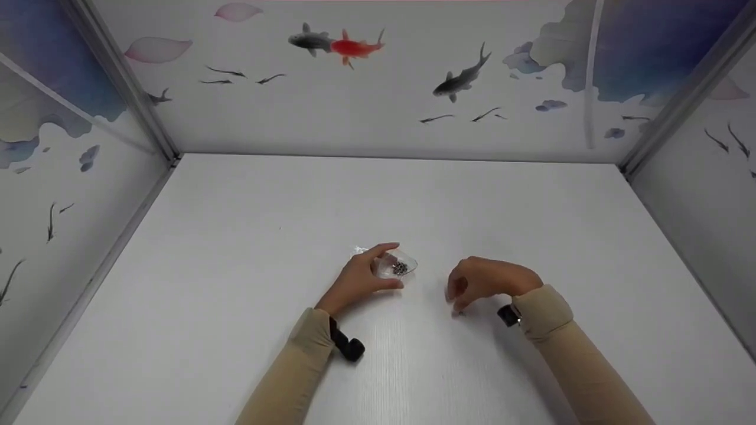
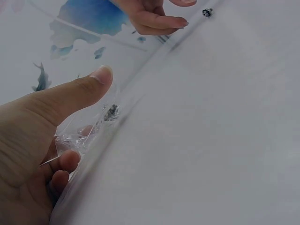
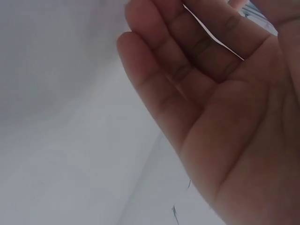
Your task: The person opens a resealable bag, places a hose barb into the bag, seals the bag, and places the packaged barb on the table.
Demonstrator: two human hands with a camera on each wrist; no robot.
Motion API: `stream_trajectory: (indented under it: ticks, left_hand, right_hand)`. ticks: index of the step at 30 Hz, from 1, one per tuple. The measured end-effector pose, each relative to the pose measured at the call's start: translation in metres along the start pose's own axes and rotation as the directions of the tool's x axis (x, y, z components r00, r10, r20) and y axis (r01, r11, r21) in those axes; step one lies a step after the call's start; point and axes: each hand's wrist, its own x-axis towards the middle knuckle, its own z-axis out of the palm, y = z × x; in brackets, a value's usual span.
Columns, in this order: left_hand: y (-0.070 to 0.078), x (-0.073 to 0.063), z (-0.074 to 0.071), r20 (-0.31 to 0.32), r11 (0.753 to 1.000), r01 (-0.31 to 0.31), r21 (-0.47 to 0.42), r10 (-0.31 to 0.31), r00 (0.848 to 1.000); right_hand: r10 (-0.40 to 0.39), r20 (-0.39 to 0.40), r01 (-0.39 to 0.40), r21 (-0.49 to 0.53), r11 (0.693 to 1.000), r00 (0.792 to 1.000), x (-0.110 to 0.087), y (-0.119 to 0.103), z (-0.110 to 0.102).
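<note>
My left hand (image 1: 358, 276) grips a clear plastic bag (image 1: 385, 268), its fingers curled at the crinkled film and its thumb along the near side. A cluster of small metal screws (image 1: 400, 268) lies inside the bag, and the left wrist view shows part of this dark and silver hardware (image 2: 111, 113). To the right, my right hand (image 1: 481, 280) is low over the table with loosely bent fingers. One small screw-like piece (image 2: 207, 12) lies on the table just off its fingertips. The palm (image 3: 243, 122) holds nothing in the right wrist view.
The white tabletop (image 1: 283, 200) reaches back to a white panel (image 1: 378, 112) printed with fish. Side panels (image 1: 709, 177) stand at left and right. A small black camera (image 1: 352, 349) is strapped at the left wrist and another (image 1: 508, 314) at the right.
</note>
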Motion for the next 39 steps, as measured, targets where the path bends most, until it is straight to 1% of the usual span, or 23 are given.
stream_trajectory:
  ticks: [6, 11, 18, 25, 27, 34, 39]
  left_hand:
    - [-0.0013, -0.0004, 0.0001, -0.001, 1.0, -0.003, -0.003, 0.003, 1.0]
    - [-0.0026, -0.0004, 0.0009, 0.005, 1.0, 0.015, -0.009, -0.015, 1.0]
    - [-0.0023, 0.0006, 0.0006, -0.006, 1.0, -0.005, -0.002, 0.005, 1.0]
    - [-0.0009, 0.0005, 0.0006, -0.004, 1.0, 0.003, -0.002, -0.003, 1.0]
    - [-0.0007, 0.0004, 0.0007, -0.002, 1.0, 0.005, -0.01, -0.005, 1.0]
    - [-0.0007, -0.0001, 0.0003, -0.001, 1.0, 0.018, -0.007, -0.018, 1.0]
    - [0.0003, -0.0013, -0.0004, 0.009, 1.0, 0.02, -0.002, -0.02, 1.0]
  right_hand:
    - [0.051, 0.033, -0.052, 0.022, 0.998, 0.998, -0.0034, -0.001, 0.0014]
    - [0.055, 0.038, -0.055, -0.002, 0.998, 0.998, -0.0041, -0.0001, 0.0028]
    - [0.018, 0.008, -0.018, -0.025, 1.0, 1.0, -0.0026, 0.0013, 0.0023]
    - [0.037, -0.032, -0.037, 0.007, 0.999, 0.999, -0.0014, 0.0023, 0.0019]
    - [0.03, -0.035, -0.03, -0.002, 1.0, 0.999, -0.0012, 0.0022, 0.0018]
    - [0.049, -0.049, -0.051, -0.044, 0.998, 0.998, -0.0007, 0.0003, 0.0016]
    - [0.041, -0.047, -0.043, -0.062, 0.997, 0.998, 0.0011, 0.0011, 0.002]
